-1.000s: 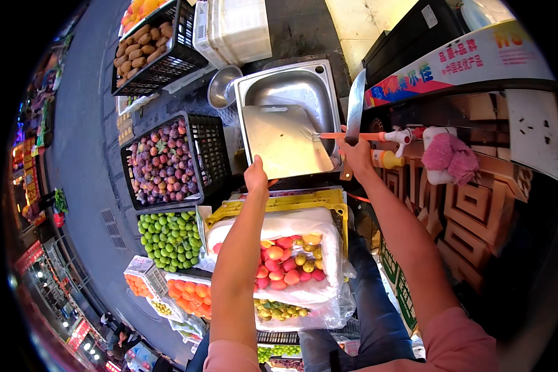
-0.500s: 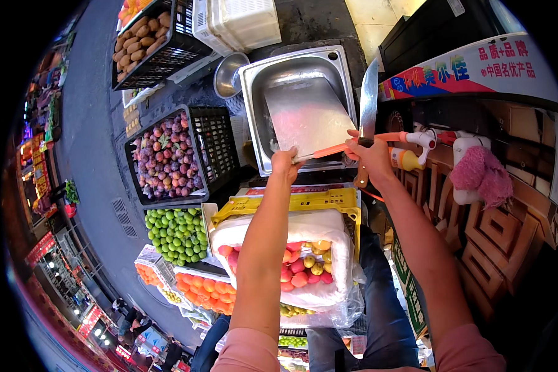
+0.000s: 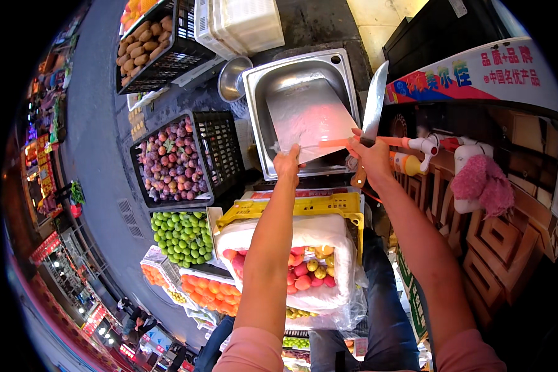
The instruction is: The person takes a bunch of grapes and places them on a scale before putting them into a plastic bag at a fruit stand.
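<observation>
My left hand is closed at the near-left corner of a pale, wet cutting board, which leans in a metal sink. My right hand grips a large knife by its wooden handle, blade pointing away from me. The same hand also holds an orange hose, which comes from a white tap on the right. From the hose end, a whitish streak runs across to the left hand; it looks like water. Fingers partly hide the hose and the board's corner.
A yellow crate with red fruit in white wrapping stands close before me. Crates of plums, green fruit and kiwis line the left. A steel bowl sits by the sink. A pink cloth hangs at right.
The streak from the hose end now reaches past my left hand, and the hose end lies higher, over the board. The knife blade tilts more to the right. The whole view has shifted slightly.
</observation>
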The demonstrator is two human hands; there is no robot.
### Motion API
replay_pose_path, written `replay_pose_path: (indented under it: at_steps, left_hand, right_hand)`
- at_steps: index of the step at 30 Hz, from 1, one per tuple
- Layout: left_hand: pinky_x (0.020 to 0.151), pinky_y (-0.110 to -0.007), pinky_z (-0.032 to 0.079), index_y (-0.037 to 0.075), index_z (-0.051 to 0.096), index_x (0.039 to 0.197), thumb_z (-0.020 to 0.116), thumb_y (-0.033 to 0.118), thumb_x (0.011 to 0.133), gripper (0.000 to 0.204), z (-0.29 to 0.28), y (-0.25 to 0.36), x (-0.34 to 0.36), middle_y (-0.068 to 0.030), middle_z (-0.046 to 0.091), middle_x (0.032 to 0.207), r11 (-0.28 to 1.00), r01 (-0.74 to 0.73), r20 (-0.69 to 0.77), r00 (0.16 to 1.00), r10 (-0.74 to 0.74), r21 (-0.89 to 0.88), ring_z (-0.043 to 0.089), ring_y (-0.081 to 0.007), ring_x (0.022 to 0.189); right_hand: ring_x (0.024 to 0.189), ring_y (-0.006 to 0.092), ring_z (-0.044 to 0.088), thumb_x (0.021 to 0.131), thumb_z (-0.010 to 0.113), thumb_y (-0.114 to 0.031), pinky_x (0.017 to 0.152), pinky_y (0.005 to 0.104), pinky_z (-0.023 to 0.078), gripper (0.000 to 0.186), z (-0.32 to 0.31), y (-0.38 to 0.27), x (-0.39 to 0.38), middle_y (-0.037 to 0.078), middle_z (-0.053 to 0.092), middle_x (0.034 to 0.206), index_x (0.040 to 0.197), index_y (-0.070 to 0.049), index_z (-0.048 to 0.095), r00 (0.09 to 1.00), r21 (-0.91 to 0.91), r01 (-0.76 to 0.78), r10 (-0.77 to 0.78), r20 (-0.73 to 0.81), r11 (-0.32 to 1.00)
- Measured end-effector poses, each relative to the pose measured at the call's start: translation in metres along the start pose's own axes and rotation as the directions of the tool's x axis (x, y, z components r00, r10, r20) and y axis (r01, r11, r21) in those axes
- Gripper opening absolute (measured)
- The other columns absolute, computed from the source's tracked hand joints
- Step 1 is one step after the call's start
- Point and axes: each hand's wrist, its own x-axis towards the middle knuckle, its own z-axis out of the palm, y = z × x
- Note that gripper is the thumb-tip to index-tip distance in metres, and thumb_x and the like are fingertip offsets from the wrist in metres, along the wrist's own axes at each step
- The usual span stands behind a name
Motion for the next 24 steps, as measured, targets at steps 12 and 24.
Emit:
replay_pose_path:
  at_steps: [12, 24]
  left_hand:
    - [0.040, -0.035, 0.035, -0.001, 0.059, 0.074, 0.047, 0.053, 0.095, 0.059, 0.001, -0.006, 0.006, -0.0080, 0.052, 0.057, 0.994, 0.041, -0.088, 0.996, -0.032, 0.100, 0.045, -0.0193, 0.042]
    - [0.044, -0.032, 0.038, -0.003, 0.063, 0.091, 0.048, 0.029, 0.099, 0.037, -0.012, -0.025, 0.011, -0.0092, 0.060, 0.063, 0.977, -0.127, 0.042, 0.992, 0.122, 0.171, 0.047, -0.0164, 0.044]
  right_hand:
    - [0.078, 0.0114, 0.059, 0.083, 0.070, -0.016, 0.074, 0.0276, 0.047, 0.040, -0.004, 0.006, 0.006, 0.004, 0.066, 0.086, 0.119, 0.001, 0.063, 0.998, -0.187, 0.033, -0.042, -0.040, 0.982]
    - [0.068, 0.0219, 0.062, 0.081, 0.072, -0.017, 0.066, 0.0354, 0.047, 0.022, 0.000, 0.006, 0.010, 0.012, 0.067, 0.078, 0.091, 0.001, 0.065, 0.966, -0.486, 0.076, -0.186, -0.181, 0.870]
